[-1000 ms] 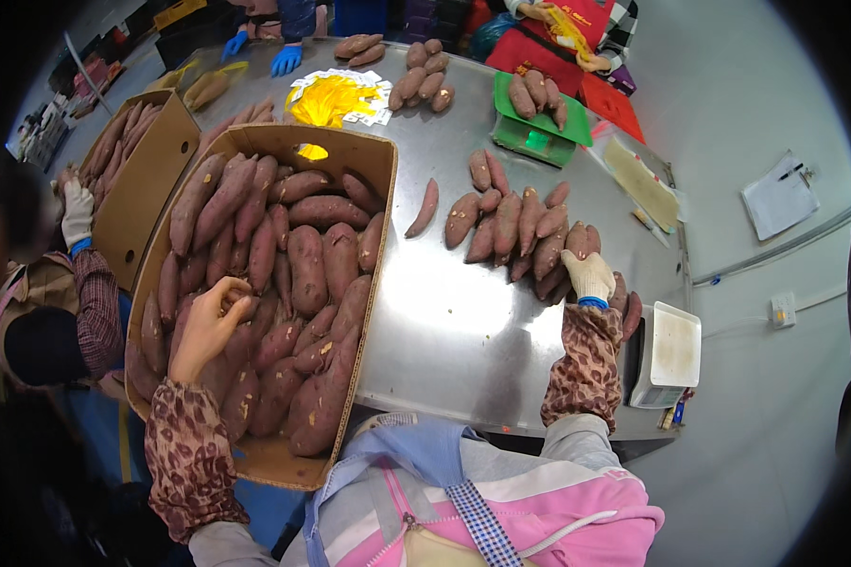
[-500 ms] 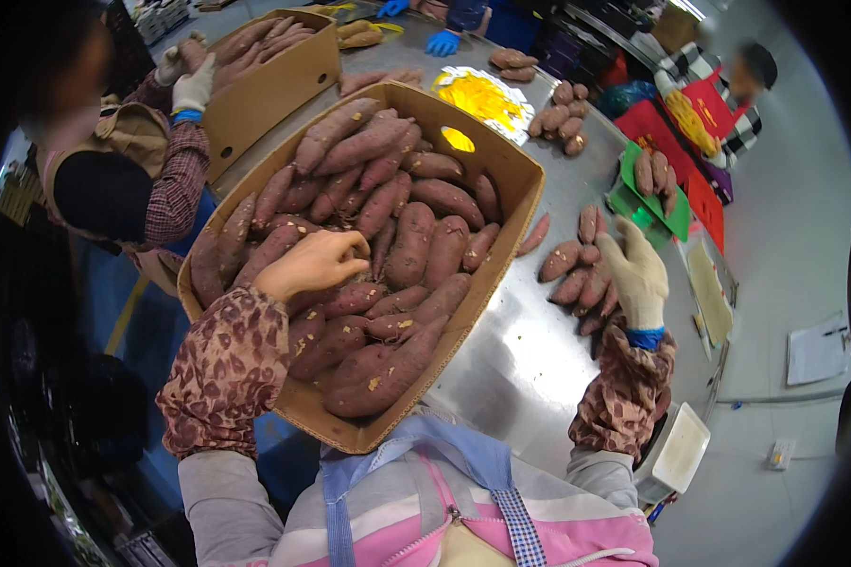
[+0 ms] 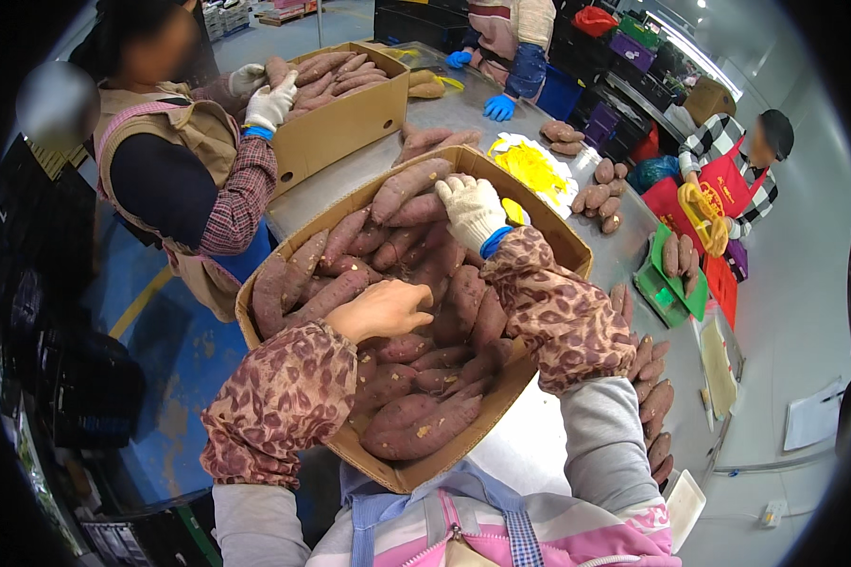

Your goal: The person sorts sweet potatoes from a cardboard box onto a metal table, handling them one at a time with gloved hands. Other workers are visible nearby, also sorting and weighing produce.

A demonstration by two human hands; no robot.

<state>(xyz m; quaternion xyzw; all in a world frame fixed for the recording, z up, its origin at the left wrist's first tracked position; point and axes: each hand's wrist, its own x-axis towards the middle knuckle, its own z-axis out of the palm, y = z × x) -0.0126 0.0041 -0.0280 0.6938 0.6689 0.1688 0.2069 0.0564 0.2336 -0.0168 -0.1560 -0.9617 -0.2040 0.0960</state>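
A cardboard box (image 3: 581, 253) of reddish-purple sweet potatoes (image 3: 421, 423) is directly in front of me. My bare left hand (image 3: 383, 307) reaches into its middle, fingers curled down among the potatoes; whatever they grip is hidden. My right hand (image 3: 473, 210), in a white knit glove, is at the box's far part with fingers bent round a sweet potato. Both my forearms wear patterned sleeve covers. To the right of the box, more sweet potatoes (image 3: 654, 406) lie in a pile on the steel table (image 3: 534, 416).
A gloved co-worker (image 3: 170, 189) handles another box (image 3: 317, 151) at the left. Blue-gloved hands (image 3: 499, 108) are at the far edge. Another person (image 3: 719, 151) stands beyond a green scale (image 3: 671, 293). Yellow bands with labels (image 3: 529, 165) and a wall (image 3: 794, 331) are in view.
My right hand has moved from the pile on the right into the box's far part. My left hand stays in the box. The view has swung, bringing more of the co-workers into sight.
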